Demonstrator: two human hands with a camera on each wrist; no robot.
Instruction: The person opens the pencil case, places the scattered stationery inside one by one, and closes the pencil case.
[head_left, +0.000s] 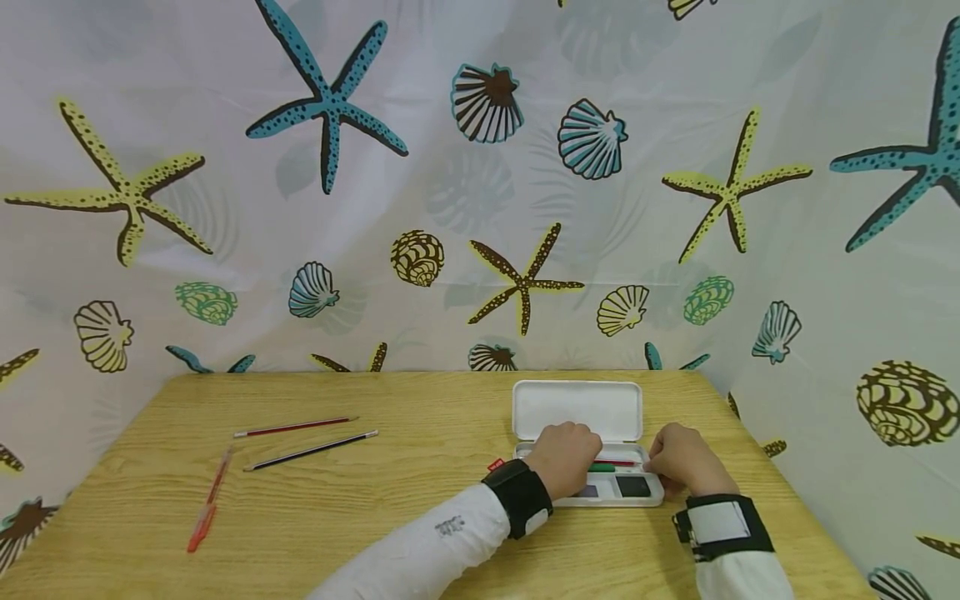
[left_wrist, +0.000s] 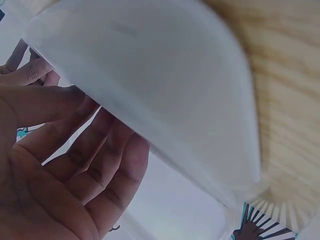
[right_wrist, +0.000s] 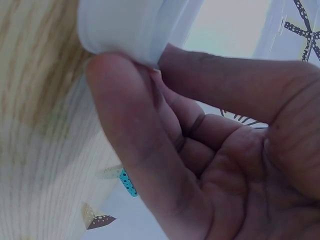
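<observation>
A white pencil case (head_left: pixel 577 410) lies with its lid raised on the wooden table. My left hand (head_left: pixel 566 458) reaches over its tray from the left. In the left wrist view the left fingers (left_wrist: pixel 125 160) bend behind the case wall (left_wrist: pixel 165 100); their tips are hidden, so I cannot see whether they hold anything. My right hand (head_left: pixel 686 458) pinches the case's right end between thumb and forefinger, also seen in the right wrist view at the case corner (right_wrist: pixel 125 30). Inside lie a green item (head_left: pixel 602 468), a thin red item (head_left: pixel 617 462) and a dark block (head_left: pixel 632 486).
Left on the table (head_left: pixel 420 483) lie a red pencil (head_left: pixel 296 427), a dark pencil (head_left: pixel 311 451) and a clear pen with a red cap (head_left: pixel 202 525). A small red piece (head_left: pixel 496 464) with white marks shows left of the case. Patterned cloth (head_left: pixel 450 183) hangs behind.
</observation>
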